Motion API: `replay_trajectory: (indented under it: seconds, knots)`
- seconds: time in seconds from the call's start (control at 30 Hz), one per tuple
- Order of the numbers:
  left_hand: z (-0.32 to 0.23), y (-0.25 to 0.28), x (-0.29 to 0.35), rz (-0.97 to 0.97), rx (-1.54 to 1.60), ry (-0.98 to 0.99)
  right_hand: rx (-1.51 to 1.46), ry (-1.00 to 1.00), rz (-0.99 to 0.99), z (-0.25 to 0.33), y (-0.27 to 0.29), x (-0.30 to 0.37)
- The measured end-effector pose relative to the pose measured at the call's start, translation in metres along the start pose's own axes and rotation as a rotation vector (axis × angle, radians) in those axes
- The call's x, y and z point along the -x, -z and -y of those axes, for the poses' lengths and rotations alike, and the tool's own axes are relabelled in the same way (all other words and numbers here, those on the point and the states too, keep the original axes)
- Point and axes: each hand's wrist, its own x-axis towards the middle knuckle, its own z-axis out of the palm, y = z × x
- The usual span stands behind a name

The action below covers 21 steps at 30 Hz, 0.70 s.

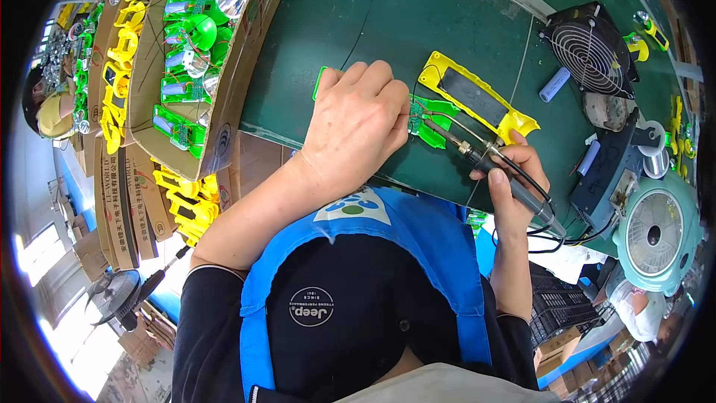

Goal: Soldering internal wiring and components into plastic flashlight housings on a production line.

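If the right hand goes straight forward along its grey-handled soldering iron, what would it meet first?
Led by the grey-handled soldering iron, the right hand would probably first meet the bright green plastic housing. Depth is unclear; the tip may already touch it.

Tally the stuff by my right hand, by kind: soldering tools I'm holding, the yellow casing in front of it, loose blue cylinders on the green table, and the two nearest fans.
Soldering tool, in your right hand: 1
Yellow casing: 1
Loose blue cylinders: 2
Fans, one black, one teal: 2
Total: 6
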Motion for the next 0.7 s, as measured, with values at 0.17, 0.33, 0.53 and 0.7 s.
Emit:
replay_trajectory:
  seconds: [0.17, 0.33, 0.53, 0.7]
  knots:
    - [-0.001, 0.000, -0.001, -0.010, -0.012, 0.003, -0.077, 0.026, -0.031, -0.007, 0.003, 0.004]
    - [-0.002, 0.000, -0.001, -0.013, -0.015, 0.002, -0.175, 0.036, -0.073, -0.015, 0.009, 0.007]
    - [-0.003, 0.000, -0.002, -0.014, -0.020, 0.006, -0.224, 0.041, -0.148, -0.016, 0.010, 0.007]
    - [-0.004, 0.000, -0.002, -0.018, -0.033, -0.001, -0.283, 0.012, -0.251, -0.018, 0.009, 0.010]
